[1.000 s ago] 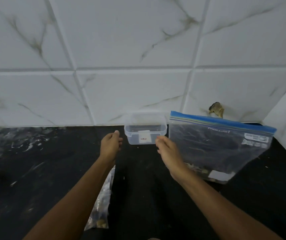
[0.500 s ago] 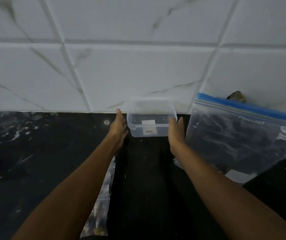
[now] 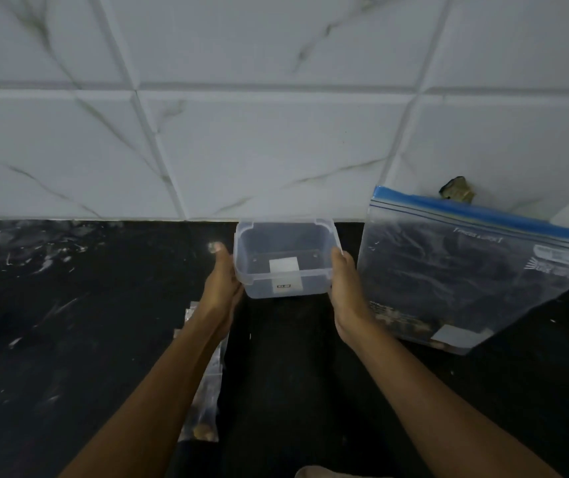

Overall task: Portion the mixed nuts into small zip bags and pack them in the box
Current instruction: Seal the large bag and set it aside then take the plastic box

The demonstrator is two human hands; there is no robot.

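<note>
A clear plastic box (image 3: 284, 282) with a white label, lidless and with nothing inside, sits between my hands near the back of the black counter. My left hand (image 3: 222, 288) grips its left side and my right hand (image 3: 345, 288) grips its right side. A large zip bag (image 3: 465, 270) with a blue seal strip leans upright to the right, with a few nuts at its bottom. Small zip bags (image 3: 203, 408) holding nuts lie on the counter, partly hidden under my left forearm.
The black counter (image 3: 69, 322) has white marks and meets a white marble-tiled wall (image 3: 276, 132) at the back. A small brown object (image 3: 457, 189) shows on the wall behind the large bag. A white side wall rises at the far right.
Both hands reached forward and closed on the sides of the clear box, which is now tilted toward me and drawn slightly away from the wall.
</note>
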